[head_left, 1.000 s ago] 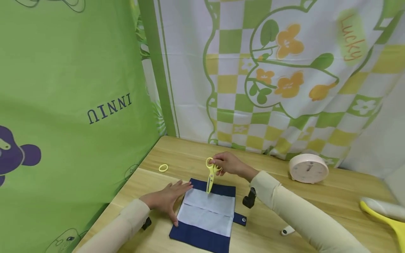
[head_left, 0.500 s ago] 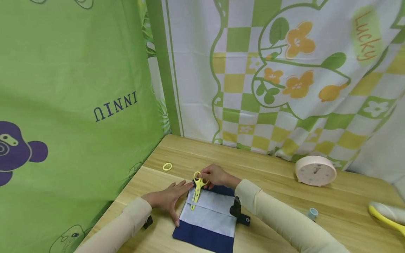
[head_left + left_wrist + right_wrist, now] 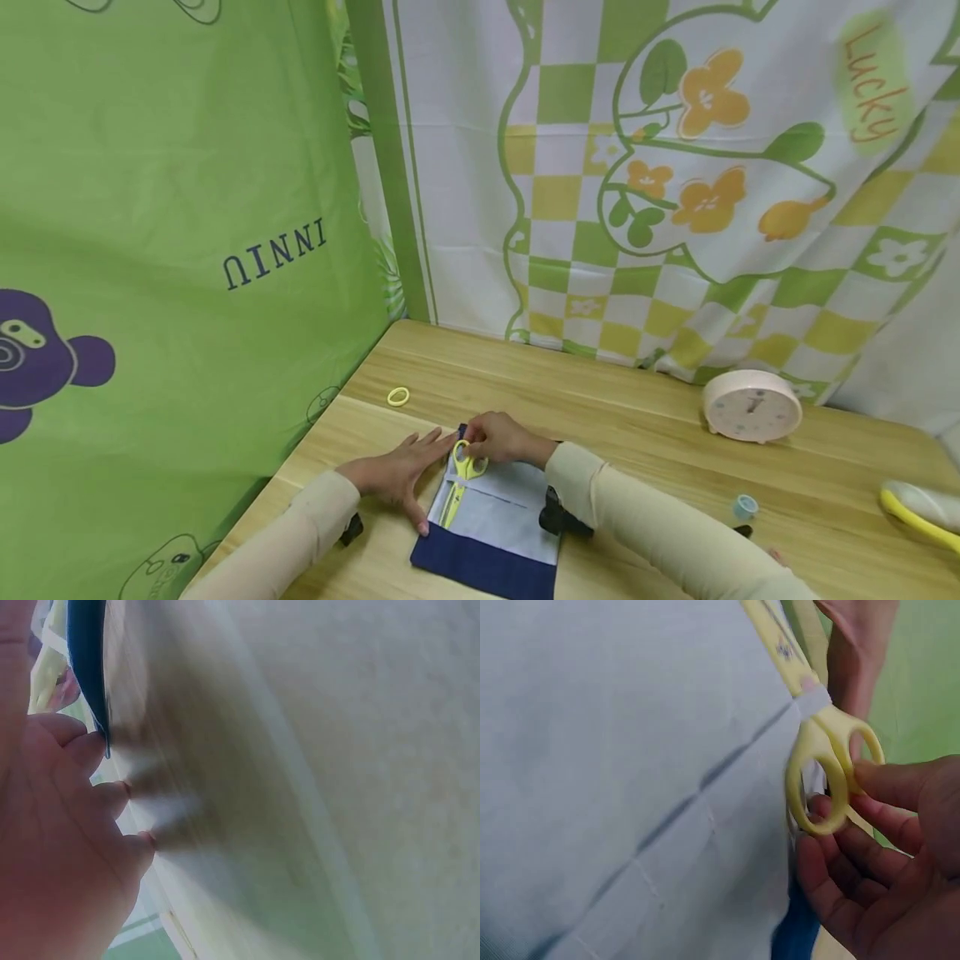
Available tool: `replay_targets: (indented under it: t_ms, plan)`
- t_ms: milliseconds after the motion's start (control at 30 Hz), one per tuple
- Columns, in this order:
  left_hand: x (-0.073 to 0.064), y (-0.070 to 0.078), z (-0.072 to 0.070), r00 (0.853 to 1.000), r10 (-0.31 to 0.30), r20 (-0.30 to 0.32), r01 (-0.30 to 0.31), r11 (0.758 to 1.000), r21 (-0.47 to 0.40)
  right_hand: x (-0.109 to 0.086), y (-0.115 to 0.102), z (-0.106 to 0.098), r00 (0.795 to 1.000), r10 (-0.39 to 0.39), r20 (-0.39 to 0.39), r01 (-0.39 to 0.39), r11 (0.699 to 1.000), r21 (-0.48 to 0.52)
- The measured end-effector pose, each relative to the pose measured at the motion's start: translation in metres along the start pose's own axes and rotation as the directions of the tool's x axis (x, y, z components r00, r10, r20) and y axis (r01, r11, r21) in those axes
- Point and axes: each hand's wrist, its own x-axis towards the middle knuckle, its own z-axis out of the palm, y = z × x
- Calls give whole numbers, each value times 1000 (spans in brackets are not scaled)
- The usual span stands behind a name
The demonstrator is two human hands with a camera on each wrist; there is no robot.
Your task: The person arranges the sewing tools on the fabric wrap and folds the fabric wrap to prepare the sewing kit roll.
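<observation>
A navy fabric roll-up case (image 3: 483, 557) with a pale grey lining is spread flat on the table. Yellow scissors (image 3: 452, 505) lie along its left side, blades pointing toward the near edge. In the right wrist view a narrow light band (image 3: 812, 702) crosses over the scissors just below the handle rings. My right hand (image 3: 504, 437) pinches one handle ring between thumb and fingers, near the far edge. My left hand (image 3: 393, 477) has its fingers spread, thumb and fingertips touching the left edge of the case; the left wrist view shows those fingertips at the navy edge (image 3: 88, 664).
A yellow ring (image 3: 398, 397) lies at the back left of the wooden table (image 3: 615, 400). A pink round clock (image 3: 752, 407) stands at the back right. Nearer lie a small blue roll (image 3: 746, 506) and a yellow-handled item (image 3: 918, 518). Cloth hangs behind and on the left.
My right hand has carried the scissors left and toward me, from above the case's far edge down to its left side, with the blades now beneath the band. The left hand stays at the edge.
</observation>
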Motion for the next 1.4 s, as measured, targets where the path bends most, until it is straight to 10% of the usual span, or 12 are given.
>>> replay_targets:
  t_ms: [467,567,867,1067,1400]
  plan:
    - [26,17,7,1000,21,14,-21,1000,10,-46,11,-10,986,-143,87,161,947,-278]
    - [27,25,5,1000,-18,-10,18,1000,5,-77,8,-37,977,-212,34,208,895,-394]
    - [24,38,-2,1000,31,2,-31,997,68,-202,42,-151,995,-94,-45,58,862,-503]
    - [26,40,2,998,34,55,-34,999,9,-276,79,-149,999,46,-3,-41,849,-527]
    - [24,39,-1,996,68,54,-72,994,76,-298,117,-123,998,37,45,-3,802,-597]
